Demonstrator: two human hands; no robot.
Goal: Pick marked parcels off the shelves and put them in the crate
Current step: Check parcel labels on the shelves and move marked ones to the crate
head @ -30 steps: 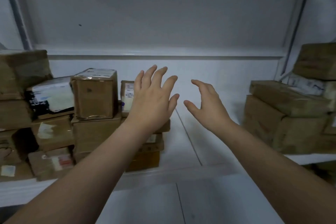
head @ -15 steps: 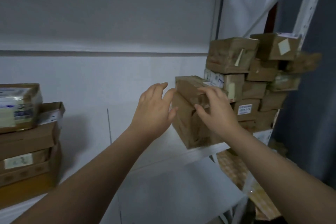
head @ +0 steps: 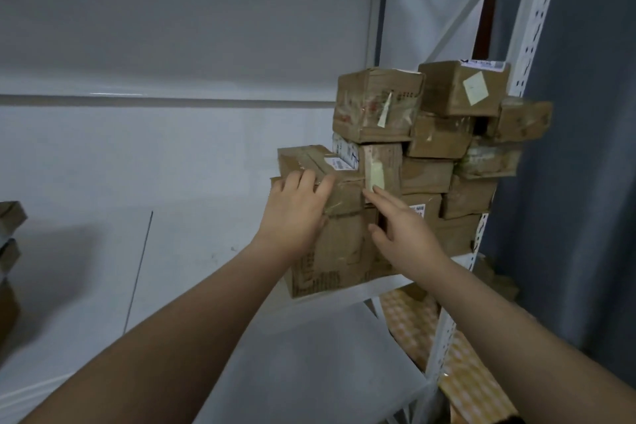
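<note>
- a person's two bare arms reach up to a stack of brown cardboard parcels (head: 430,175) piled at the right end of a white shelf (head: 344,296), against a perforated white upright (head: 530,27).
- the left hand (head: 296,213) rests on the front edge of a flat parcel (head: 320,165) with a white label, which sits on a large printed box (head: 330,258) at the stack's near corner; its fingers (head: 309,182) lie slightly spread over the taped edge and are not curled round it.
- the right hand (head: 402,227) is raised just beside it, index finger straight, the tip just under a pale green note (head: 374,175) stuck to the face of a taped parcel (head: 385,162) in the second row; the thumb stands apart, and the other fingers are hidden behind the hand.
- above, a top-row parcel (head: 377,105) wrapped in clear tape carries a loose pale slip, and its right-hand neighbour (head: 463,88) shows a pale square sticker set cornerwise.
- more brown boxes (head: 10,217) show at the frame's left edge, well apart from the stack.
- a yellow checked surface (head: 413,327) shows below the shelf on the right, and a dark grey drape (head: 585,148) hangs beyond the upright.
</note>
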